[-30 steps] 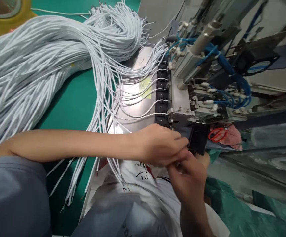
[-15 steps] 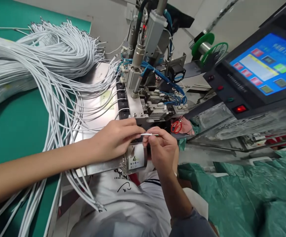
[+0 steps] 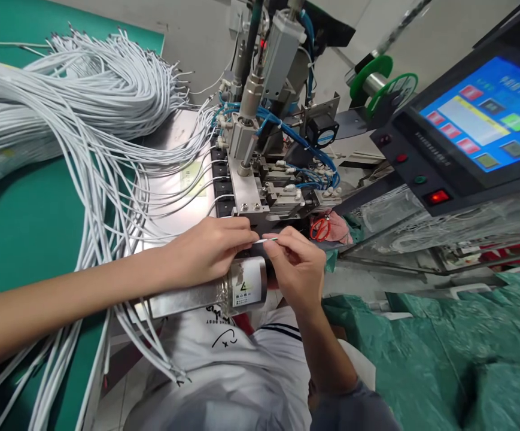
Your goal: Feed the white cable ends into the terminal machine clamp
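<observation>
White cable [image 3: 260, 241] spanned both hands beside the machine [image 3: 243, 190]; the left hand [image 3: 210, 248] pinched it, the right hand [image 3: 296, 260] gripped its green-tipped end, and bundled wires [image 3: 111, 111] covered part of the desk [image 3: 30, 221].

left fingers [image 3: 240, 237]: white wire [image 3: 261, 240] | right fingers [image 3: 274, 251]: its tip | machine [image 3: 243, 190]: just beyond

Head-worn view, facing forward and down, near the white wire [image 3: 260, 241]
</observation>
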### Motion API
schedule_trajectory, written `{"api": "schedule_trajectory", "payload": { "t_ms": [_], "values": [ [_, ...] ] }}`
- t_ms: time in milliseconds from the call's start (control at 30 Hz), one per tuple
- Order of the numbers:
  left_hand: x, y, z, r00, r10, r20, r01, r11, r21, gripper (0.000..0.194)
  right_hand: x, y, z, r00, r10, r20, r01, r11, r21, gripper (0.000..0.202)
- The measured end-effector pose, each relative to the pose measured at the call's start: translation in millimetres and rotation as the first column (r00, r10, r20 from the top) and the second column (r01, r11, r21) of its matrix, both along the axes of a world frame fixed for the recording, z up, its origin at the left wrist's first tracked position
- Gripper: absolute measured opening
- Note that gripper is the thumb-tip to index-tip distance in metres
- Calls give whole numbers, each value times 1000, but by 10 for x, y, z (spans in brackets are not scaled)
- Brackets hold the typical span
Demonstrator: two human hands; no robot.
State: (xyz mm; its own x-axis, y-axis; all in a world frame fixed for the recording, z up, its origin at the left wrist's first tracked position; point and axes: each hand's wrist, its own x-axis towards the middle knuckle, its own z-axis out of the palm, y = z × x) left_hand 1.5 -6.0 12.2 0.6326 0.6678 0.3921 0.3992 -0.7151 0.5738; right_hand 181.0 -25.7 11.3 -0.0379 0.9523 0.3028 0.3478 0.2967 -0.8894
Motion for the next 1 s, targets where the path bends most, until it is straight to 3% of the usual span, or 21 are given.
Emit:
{"api": "schedule_trajectory", "payload": {
  "t_ms": [133, 233, 333, 433, 567, 667, 833, 900, 1000],
  "values": [
    [36, -26, -36, 996, 22, 86, -24, 1000, 20, 22, -3, 17, -18, 998, 50, -48, -52, 998, -32, 14],
    [64, -46, -35, 988, 33, 151, -33, 999, 1, 19, -75, -5, -101, 994, -3, -111, 0, 1000, -25, 18],
    [57, -44, -14, 993, 36, 109, -39, 999, 25, 21, -130, -44, -161, 994, -84, -70, 90, 992, 85, 18],
    [20, -19, -2, 996, 63, -56, -50, 979, 197, 25, -98, -46, -129, 984, -133, 120, 106, 972, 207, 16],
    [-13, 9, -27, 971, 114, -209, -18, 911, 413, 28, 0, 25, -24, 968, 30, 251, -64, 990, 129, 24],
    [10, -6, -79, 978, 134, -162, -73, 940, 333, 27, -7, 53, -30, 982, 59, 181, -78, 992, 100, 26],
    [76, -60, -164, 990, 138, -7, -137, 986, 90, 26, -110, 16, -218, 998, -55, 18, 51, 984, 172, 24],
    [77, -53, -177, 991, 113, -77, -106, 991, 82, 28, -104, 27, -305, 998, -60, 24, 56, 989, 140, 22],
    [56, -2, -187, 935, 112, -336, -80, 991, 108, 27, -17, 105, -440, 999, 4, 47, -4, 1000, -11, 23]
  ]
}}
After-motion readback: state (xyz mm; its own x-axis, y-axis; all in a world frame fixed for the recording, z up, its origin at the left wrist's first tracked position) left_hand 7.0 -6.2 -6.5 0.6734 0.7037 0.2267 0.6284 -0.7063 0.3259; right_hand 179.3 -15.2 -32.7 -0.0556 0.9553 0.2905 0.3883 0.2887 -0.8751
